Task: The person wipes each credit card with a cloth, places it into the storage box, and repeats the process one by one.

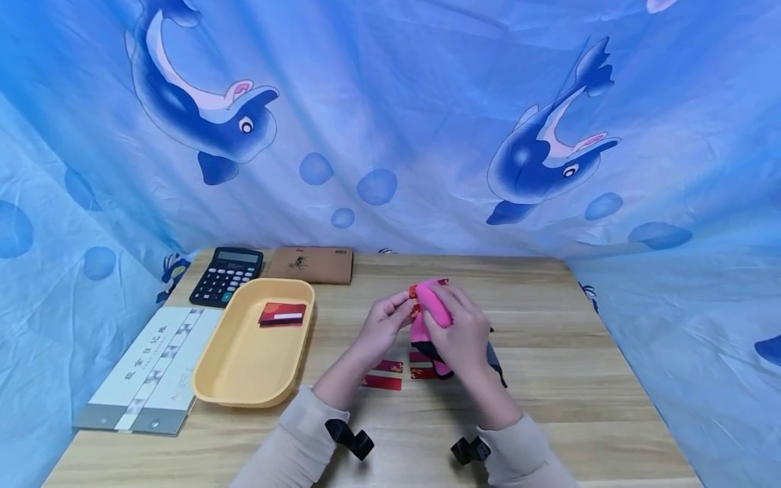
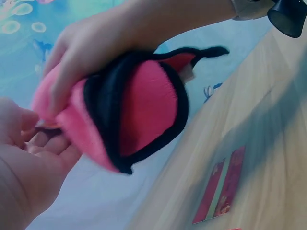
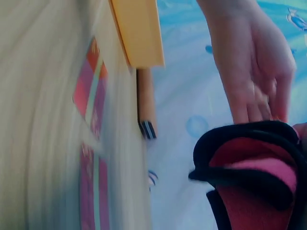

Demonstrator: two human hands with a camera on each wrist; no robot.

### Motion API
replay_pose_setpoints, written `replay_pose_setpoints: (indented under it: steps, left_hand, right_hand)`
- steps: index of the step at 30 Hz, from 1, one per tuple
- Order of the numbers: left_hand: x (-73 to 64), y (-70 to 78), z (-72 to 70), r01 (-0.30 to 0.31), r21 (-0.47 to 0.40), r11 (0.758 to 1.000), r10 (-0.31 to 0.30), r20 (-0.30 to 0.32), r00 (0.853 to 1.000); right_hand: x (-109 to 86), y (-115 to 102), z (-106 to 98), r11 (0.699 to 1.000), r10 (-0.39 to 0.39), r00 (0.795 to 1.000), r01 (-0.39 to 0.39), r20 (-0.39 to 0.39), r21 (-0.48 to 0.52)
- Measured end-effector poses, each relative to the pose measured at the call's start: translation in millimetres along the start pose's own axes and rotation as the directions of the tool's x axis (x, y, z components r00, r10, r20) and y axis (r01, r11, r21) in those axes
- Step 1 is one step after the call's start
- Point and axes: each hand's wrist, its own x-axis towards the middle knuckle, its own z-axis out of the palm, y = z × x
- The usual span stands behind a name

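My right hand (image 1: pixel 460 332) grips a folded pink cloth (image 1: pixel 434 306) with black edging, its dark grey side showing below the wrist. In the left wrist view the cloth (image 2: pixel 148 105) bulges open like a pouch. My left hand (image 1: pixel 381 325) pinches the edge of a red card (image 1: pixel 413 292), mostly hidden behind the cloth, which is against it. On the table below my hands lie red striped cards (image 1: pixel 383 383), with another group (image 1: pixel 421 372) beside them, partly covered by the cloth and right hand.
Left of my hands stands a yellow tray (image 1: pixel 244 369) with red cards (image 1: pixel 282 314) in it. A white folder (image 1: pixel 149 366) lies beyond its left side. Behind are a black calculator (image 1: pixel 226 278) and a brown wallet-like item (image 1: pixel 312 265). A blue dolphin curtain (image 1: pixel 415 135) hangs around the table.
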Motion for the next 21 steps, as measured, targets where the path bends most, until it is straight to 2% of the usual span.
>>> replay_pose_setpoints:
  steps: [4,7,11,15,18,21]
  left_hand:
    - [-1.5,-2.4,1.8,-0.033,-0.016,0.999,0.033,0.006,0.999]
    - [-2.2,-1.3,0.9,-0.038,-0.036,0.999,0.038,0.012,0.999]
    - [-1.3,2.4,-2.0,-0.005,0.015,1.0,0.005,0.0,1.0]
    - [-0.9,3.8,-4.3,0.001,0.087,0.996,0.002,-0.039,0.999]
    - [-0.8,4.1,-6.4,-0.009,0.077,0.997,0.013,-0.044,0.999]
    - [-0.9,5.8,-9.5,-0.016,0.027,1.0,0.017,-0.049,0.999]
  right_hand:
    - [-1.5,-8,7,0.991,0.0,1.0,-0.003,0.018,0.131]
    - [-1.4,-9,8,0.985,0.019,1.0,-0.021,0.011,0.173]
    - [-0.4,-2,3,0.989,0.058,0.998,-0.056,-0.011,0.138]
    - [-0.3,8,-3,0.994,0.081,0.996,-0.078,-0.037,0.082]
    - [-0.8,18,-9,0.993,0.104,0.993,-0.1,-0.057,0.06]
    - [-1.4,27,-15,0.988,0.146,0.987,-0.142,-0.065,0.058]
